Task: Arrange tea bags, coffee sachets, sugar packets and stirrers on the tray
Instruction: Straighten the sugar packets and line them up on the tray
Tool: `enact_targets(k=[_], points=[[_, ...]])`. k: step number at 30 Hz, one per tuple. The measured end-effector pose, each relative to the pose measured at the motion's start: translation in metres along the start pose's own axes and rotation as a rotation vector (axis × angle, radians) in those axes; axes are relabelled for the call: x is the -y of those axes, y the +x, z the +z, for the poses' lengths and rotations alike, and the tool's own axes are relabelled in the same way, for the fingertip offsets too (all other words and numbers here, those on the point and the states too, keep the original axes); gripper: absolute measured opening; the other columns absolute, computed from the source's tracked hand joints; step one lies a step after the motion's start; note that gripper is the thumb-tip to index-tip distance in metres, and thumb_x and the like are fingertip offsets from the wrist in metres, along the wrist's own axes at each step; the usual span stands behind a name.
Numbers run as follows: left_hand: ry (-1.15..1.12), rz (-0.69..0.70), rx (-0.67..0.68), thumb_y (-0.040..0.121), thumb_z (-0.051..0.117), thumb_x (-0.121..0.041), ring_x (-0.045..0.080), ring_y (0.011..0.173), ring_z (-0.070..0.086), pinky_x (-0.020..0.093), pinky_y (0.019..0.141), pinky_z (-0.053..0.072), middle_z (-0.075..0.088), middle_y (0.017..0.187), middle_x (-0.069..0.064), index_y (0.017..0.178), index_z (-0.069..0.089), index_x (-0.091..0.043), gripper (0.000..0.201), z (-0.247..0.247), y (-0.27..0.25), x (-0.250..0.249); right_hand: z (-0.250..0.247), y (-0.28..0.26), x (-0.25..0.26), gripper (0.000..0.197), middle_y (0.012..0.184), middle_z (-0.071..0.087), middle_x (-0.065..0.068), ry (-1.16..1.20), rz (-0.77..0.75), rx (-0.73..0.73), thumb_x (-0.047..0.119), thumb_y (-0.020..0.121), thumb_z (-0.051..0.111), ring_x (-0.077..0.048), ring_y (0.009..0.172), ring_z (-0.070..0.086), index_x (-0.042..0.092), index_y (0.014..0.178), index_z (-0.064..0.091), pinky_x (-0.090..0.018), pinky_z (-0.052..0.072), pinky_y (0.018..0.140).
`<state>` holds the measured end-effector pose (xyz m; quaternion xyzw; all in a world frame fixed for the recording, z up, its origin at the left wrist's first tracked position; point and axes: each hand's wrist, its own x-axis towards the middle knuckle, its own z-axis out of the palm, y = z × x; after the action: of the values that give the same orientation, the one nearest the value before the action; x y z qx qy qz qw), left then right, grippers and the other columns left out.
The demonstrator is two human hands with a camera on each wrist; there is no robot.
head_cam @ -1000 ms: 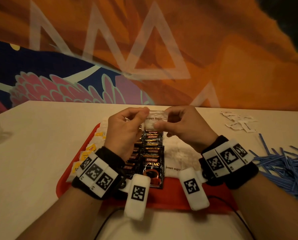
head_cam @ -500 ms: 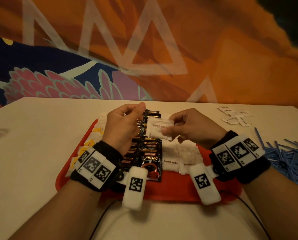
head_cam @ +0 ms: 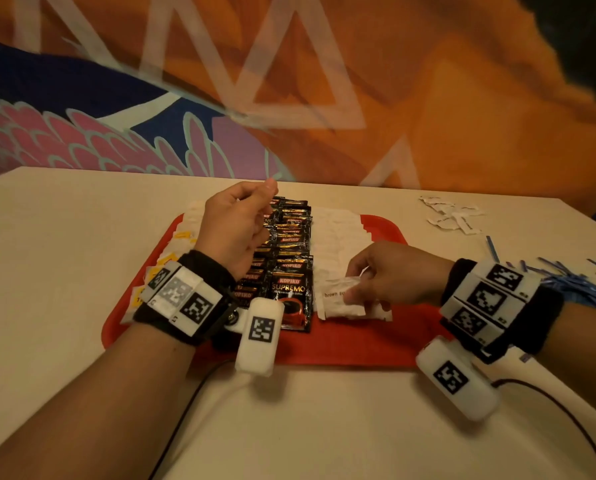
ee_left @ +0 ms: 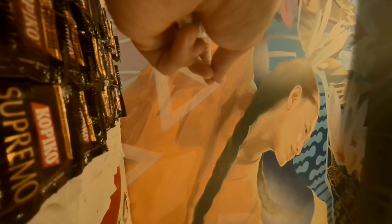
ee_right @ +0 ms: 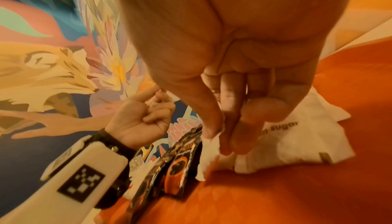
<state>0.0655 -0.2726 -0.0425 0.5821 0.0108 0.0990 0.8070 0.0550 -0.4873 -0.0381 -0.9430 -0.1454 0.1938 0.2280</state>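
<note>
Right hand (head_cam: 390, 275) pinching a white sugar packet (head_cam: 341, 289) by its upper edge, low over the near end of the sugar row (head_cam: 338, 237) on the red tray (head_cam: 358, 344). Packet directly below the fingertips, touching or nearly touching the packets beneath; long axis apparently across the row. Left hand (head_cam: 237, 230) raised above the coffee sachets (head_cam: 286, 258), fingers curled, seemingly holding nothing. Tea bags (head_cam: 164, 261) along the tray's left side. Loose sugar packets (head_cam: 452, 216) and blue stirrers (head_cam: 584, 282) on the desk (head_cam: 64, 271), right of the tray, nearer the right hand. Likely next requirement: release onto the row.
</note>
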Motion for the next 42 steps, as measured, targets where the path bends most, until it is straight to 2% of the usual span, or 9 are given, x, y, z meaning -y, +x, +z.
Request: enact_targets(k=[8,14,18,21,25,29,32,37,42], points=[[-0.014,0.004,0.007,0.093,0.067,-0.02,0.007,0.049,0.031,0.018,0.037,0.025,0.049,0.067,-0.003,0.091,0.065,-0.01,0.01,-0.003,0.003,0.0,0.009,0.006,0.01,0.028,0.083,0.066,0.006,-0.289,0.007,-0.047,0.042,0.081,0.077,-0.01,0.076,0.061,0.023,0.094,0.062,-0.023,0.045,0.061],[-0.019,0.005,0.018,0.094,0.067,-0.02,0.007,0.049,0.031,0.018,0.037,0.025,0.049,0.065,-0.003,0.09,0.064,-0.011,0.01,-0.003,0.003,0.0,0.01,0.003,0.013,0.041,0.088,0.06,0.004,-0.417,-0.028,-0.152,0.053,0.072,0.08,-0.015,0.082,0.058,0.025,0.089,0.055,-0.032,0.05,0.065],[-0.019,0.008,0.022,0.094,0.066,-0.02,0.007,0.049,0.031,0.017,0.036,0.025,0.048,0.066,-0.003,0.087,0.063,-0.012,0.012,-0.003,0.003,0.0,0.008,-0.002,0.017,0.025,0.082,0.055,0.012,-0.396,-0.211,-0.198,0.041,0.079,0.078,-0.006,0.075,0.051,0.027,0.087,0.059,-0.027,0.045,0.064],[-0.016,-0.004,0.022,0.096,0.064,-0.023,0.006,0.048,0.032,0.017,0.037,0.025,0.049,0.066,-0.002,0.089,0.063,-0.011,0.014,-0.003,0.003,-0.001,0.01,-0.001,0.019,0.013,0.086,0.06,0.014,-0.396,-0.265,-0.108,0.028,0.085,0.074,-0.005,0.079,0.055,0.029,0.096,0.068,-0.027,0.051,0.07],[-0.095,-0.074,0.06,0.102,0.05,-0.038,0.006,0.045,0.031,0.017,0.035,0.023,0.05,0.065,-0.002,0.095,0.062,-0.01,0.032,-0.003,0.005,-0.002,0.013,0.002,0.017,0.025,0.096,0.064,0.014,-0.37,-0.247,-0.036,0.023,0.083,0.076,-0.007,0.086,0.062,0.031,0.106,0.07,-0.034,0.057,0.08],[-0.125,-0.144,0.111,0.104,0.036,-0.05,0.008,0.042,0.032,0.018,0.034,0.02,0.054,0.065,0.003,0.098,0.06,-0.007,0.05,0.0,0.002,-0.003,-0.001,0.004,0.021,0.03,0.092,0.061,0.021,-0.301,-0.256,-0.066,0.035,0.081,0.079,-0.002,0.087,0.063,0.038,0.109,0.066,-0.029,0.055,0.081],[-0.07,-0.159,0.148,0.102,0.029,-0.058,0.009,0.041,0.034,0.016,0.036,0.019,0.058,0.07,0.008,0.107,0.056,-0.005,0.06,0.004,-0.002,-0.001,-0.017,0.007,0.027,0.021,0.083,0.066,0.021,-0.205,-0.283,-0.177,0.041,0.079,0.079,0.001,0.081,0.064,0.04,0.095,0.066,-0.028,0.054,0.08],[0.006,-0.146,0.169,0.099,0.024,-0.063,0.012,0.041,0.037,0.017,0.038,0.019,0.062,0.077,0.009,0.112,0.055,-0.005,0.067,0.009,-0.005,-0.001,-0.028,0.02,0.039,0.012,0.08,0.072,0.014,0.016,-0.415,-0.409,0.036,0.083,0.077,0.003,0.077,0.065,0.028,0.09,0.074,-0.021,0.049,0.073],[0.086,-0.153,0.221,0.098,0.019,-0.064,0.011,0.037,0.04,0.016,0.035,0.021,0.055,0.063,0.005,0.117,0.055,-0.009,0.068,0.01,-0.012,-0.003,-0.021,0.031,0.049,0.014,0.084,0.073,0.012,0.195,-0.453,-0.408,0.04,0.08,0.078,-0.001,0.081,0.066,0.029,0.088,0.077,-0.031,0.055,0.08]])
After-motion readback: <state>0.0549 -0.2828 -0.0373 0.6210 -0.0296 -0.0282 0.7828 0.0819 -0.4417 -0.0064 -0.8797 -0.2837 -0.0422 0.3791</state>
